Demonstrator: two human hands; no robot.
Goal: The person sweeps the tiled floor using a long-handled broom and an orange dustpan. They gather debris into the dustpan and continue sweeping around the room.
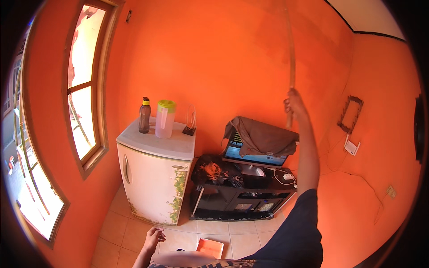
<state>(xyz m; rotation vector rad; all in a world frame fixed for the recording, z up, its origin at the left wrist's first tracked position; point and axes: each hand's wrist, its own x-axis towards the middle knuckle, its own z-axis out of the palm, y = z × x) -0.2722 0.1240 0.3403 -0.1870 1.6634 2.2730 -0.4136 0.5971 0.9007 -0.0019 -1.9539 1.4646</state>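
My right hand (293, 103) is raised at the right of centre, closed around a long wooden pole (289, 49) that reaches up along the orange wall (214, 53) out past the top of the picture. A darker patch shows on the wall beside the pole's upper part. Low at the bottom centre, my left hand (154, 236) hangs with loosely bent, parted fingers and no clear object in it. A shallow tray (210, 247) with orange inside lies on the tiled floor to its right, partly hidden by my body.
A fridge (152, 183) carries a bottle (144, 117), pitcher (164, 120) and small black stand (189, 131). Beside it, a black cabinet (237, 205) holds a screen (250, 154) draped in brown cloth (263, 136). Windows (82, 116) line the left wall; wires and a white device (351, 146) hang right.
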